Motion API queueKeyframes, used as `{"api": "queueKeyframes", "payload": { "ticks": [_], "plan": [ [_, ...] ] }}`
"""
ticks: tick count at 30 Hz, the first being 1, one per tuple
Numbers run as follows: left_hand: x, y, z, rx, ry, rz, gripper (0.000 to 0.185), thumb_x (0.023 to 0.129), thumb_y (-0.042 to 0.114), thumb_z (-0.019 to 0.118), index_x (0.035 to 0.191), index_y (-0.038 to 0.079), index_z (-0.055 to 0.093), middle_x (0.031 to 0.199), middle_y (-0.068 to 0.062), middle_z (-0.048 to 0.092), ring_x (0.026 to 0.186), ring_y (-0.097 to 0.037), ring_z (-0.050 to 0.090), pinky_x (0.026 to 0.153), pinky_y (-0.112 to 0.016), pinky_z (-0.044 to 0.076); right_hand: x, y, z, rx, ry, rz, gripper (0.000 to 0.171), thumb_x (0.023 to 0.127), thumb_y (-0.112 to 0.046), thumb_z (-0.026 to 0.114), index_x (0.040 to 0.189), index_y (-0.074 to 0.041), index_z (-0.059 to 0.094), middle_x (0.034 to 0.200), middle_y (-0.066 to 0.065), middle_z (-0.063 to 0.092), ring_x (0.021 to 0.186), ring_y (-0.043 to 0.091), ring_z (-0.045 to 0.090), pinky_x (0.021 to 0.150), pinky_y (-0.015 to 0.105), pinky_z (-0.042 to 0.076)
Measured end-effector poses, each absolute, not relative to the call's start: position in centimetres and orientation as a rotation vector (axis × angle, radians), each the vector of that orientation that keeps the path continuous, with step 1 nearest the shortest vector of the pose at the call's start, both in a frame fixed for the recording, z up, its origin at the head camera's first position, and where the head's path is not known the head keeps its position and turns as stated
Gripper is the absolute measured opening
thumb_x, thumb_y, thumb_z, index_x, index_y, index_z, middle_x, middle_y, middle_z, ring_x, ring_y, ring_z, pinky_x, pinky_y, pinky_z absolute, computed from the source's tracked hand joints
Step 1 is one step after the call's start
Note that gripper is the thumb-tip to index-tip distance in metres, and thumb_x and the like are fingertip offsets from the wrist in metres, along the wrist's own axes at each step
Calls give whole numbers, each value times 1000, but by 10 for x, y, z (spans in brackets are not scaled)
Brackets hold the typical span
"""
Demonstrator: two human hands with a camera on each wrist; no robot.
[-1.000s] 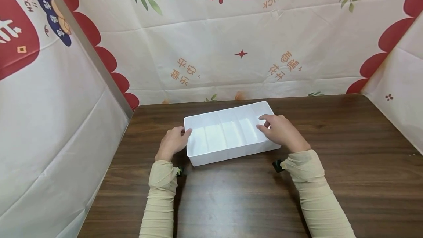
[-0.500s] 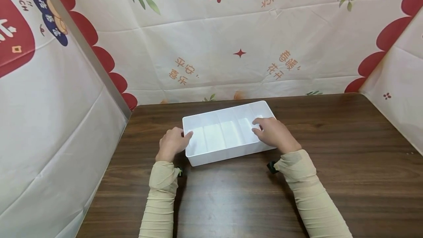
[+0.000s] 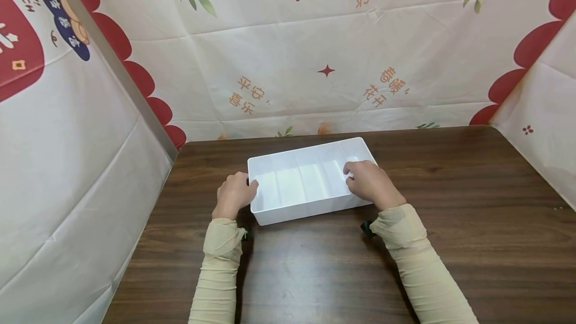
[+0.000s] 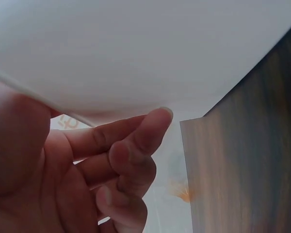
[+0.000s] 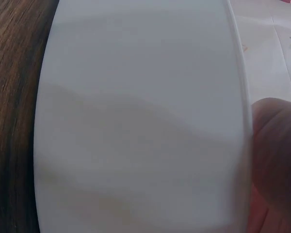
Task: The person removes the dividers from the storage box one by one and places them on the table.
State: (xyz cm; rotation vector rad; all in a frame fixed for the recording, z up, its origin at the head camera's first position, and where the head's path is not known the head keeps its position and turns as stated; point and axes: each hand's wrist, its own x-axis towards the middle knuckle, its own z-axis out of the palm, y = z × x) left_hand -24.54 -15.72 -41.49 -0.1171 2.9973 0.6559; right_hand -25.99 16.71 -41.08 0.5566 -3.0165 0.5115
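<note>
A white plastic storage box [image 3: 292, 212] with several sections lies slightly slanted on the wooden table. My left hand [image 3: 235, 196] grips its left end, thumb over the rim and fingers outside the wall. In the left wrist view the fingers [image 4: 144, 141] bend beneath the pale end of the box [image 4: 126, 53]. My right hand [image 3: 371, 183] reaches over the front right rim, with bent fingers above the rightmost sections. The right wrist view shows mostly the outer wall [image 5: 140, 126], with part of the hand [image 5: 279, 155] beyond the rim. Its fingertips are hidden there, and I cannot tell whether they grasp anything.
The dark brown table [image 3: 306, 274] extends around the box on every side. A printed white cloth [image 3: 288, 54] hangs behind it, and another cloth [image 3: 81, 174] hangs along the left. Small dark wrist devices [image 3: 367, 228] sit under both sleeves.
My right hand has moved left and further over the box, and its thumb and fingers have drawn closer together. The left hand stays at the left end. The box has hardly moved.
</note>
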Motion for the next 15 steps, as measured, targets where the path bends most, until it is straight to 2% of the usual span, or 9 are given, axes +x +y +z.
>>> {"api": "queueKeyframes", "payload": {
  "ticks": [7, 15],
  "plan": [
    [-247, -159, -417, -88, 3011, 669, 33, 97, 31, 48, 92, 6, 69, 98, -16, 69, 86, -32, 64, 72, -49, 50, -261, 167, -413, 560, -2987, 518, 14, 82, -3, 56, 90, -2, 68, 83, 12, 68, 69, 23, 56, 62, 40, 47],
    [-247, -160, -417, -87, 2987, 707, 34, 97, 30, 50, 104, 4, 71, 107, -17, 69, 93, -33, 64, 77, -50, 50, -261, 166, -414, 562, -2982, 530, 8, 81, -4, 56, 76, -8, 59, 68, 4, 56, 63, 21, 50, 55, 33, 38]
  ]
}}
